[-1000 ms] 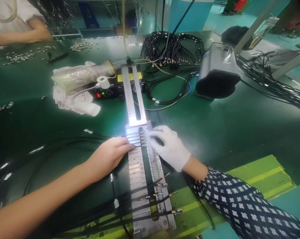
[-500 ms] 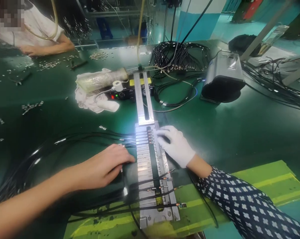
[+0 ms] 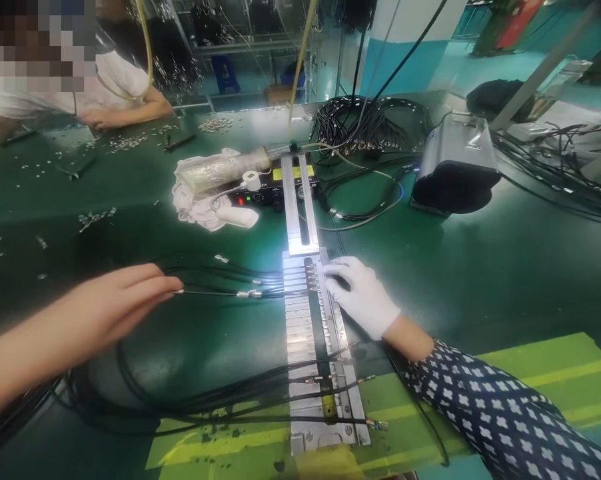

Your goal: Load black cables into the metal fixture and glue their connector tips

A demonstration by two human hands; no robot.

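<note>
A long slotted metal fixture (image 3: 300,327) lies on the green bench, with black cables (image 3: 215,273) laid across its far slots and several more across its near end. My left hand (image 3: 110,310) is bare and left of the fixture, fingers pinched on one thin black cable (image 3: 210,292) that leads into a slot. My right hand (image 3: 363,297) wears a white glove and rests on the fixture's right edge, fingertips pressed on the connector ends (image 3: 311,277).
A metal rail (image 3: 300,207) runs back to a black control box (image 3: 260,190) beside a white cloth bundle (image 3: 205,190). A grey machine (image 3: 455,167) and cable coils (image 3: 365,123) sit behind. Another person (image 3: 105,100) works at the far left among small metal parts. Yellow-green mat (image 3: 530,373) in front.
My left hand has left the fixture's edge and drawn away to the left, now pinching a cable. My right hand has stayed on the connector ends. The view has shifted.
</note>
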